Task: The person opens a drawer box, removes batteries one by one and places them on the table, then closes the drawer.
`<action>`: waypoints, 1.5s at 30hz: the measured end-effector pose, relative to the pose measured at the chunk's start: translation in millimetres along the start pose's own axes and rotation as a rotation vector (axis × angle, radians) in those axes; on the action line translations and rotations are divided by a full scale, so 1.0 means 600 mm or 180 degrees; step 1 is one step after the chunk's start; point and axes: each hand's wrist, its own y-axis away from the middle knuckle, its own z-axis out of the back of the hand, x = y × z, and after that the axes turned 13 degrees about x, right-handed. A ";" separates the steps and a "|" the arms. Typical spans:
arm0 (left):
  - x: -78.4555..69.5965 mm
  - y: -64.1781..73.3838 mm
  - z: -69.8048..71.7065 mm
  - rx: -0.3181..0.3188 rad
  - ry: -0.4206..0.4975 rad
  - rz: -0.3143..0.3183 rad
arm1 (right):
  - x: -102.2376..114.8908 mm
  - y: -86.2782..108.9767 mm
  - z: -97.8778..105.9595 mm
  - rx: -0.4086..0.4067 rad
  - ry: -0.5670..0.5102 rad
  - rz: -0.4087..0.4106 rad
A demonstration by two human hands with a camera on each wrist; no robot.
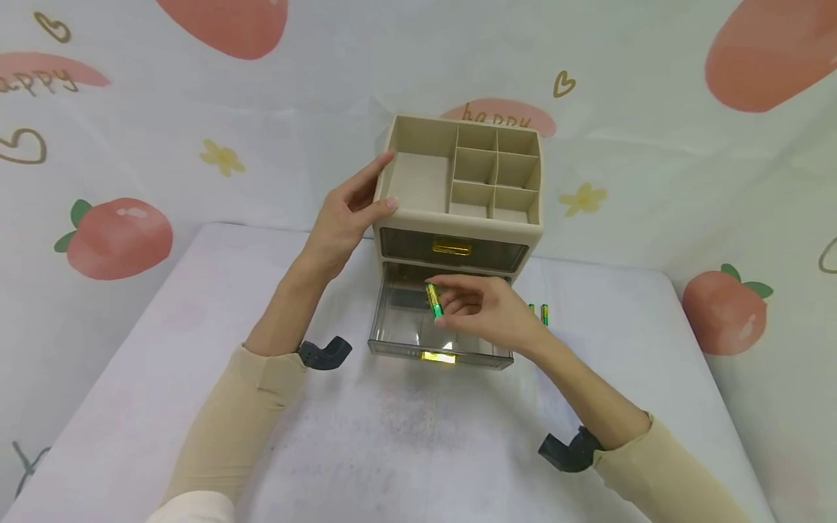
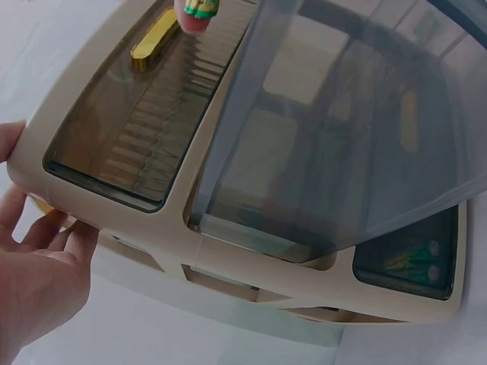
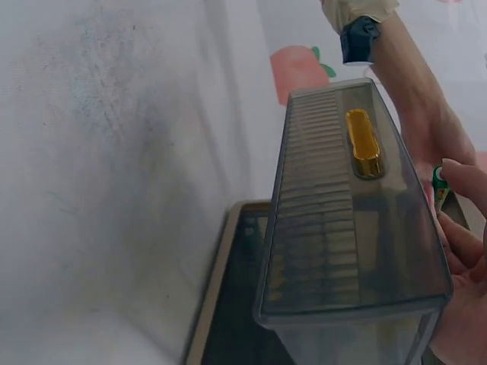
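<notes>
My left hand grips the left side of a cream desktop drawer organizer, its thumb on the top's front left corner. In the left wrist view, the fingers curl against the side. A clear grey drawer with a gold handle is pulled out below the shut upper drawer. Over this open drawer, my right hand pinches a green and gold battery between thumb and fingers. The battery is partly hidden behind the thumb in the right wrist view.
Two more green batteries show right of the organizer, partly hidden by the right hand. On top of the organizer are a large tray section and several small compartments. A patterned cloth hangs behind the white table.
</notes>
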 end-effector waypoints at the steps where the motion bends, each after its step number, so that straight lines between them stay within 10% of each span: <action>1: 0.000 0.001 0.001 -0.0011 -0.0010 -0.0007 | 0.000 0.003 0.002 -0.0017 -0.0020 0.0001; 24: 0.002 0.002 -0.001 -0.0075 0.0026 0.0030 | -0.033 0.060 0.038 -0.0357 0.0027 0.0431; 45: 0.001 -0.002 -0.001 -0.0058 0.0055 0.0038 | -0.063 0.131 0.081 -0.0780 0.0195 0.0242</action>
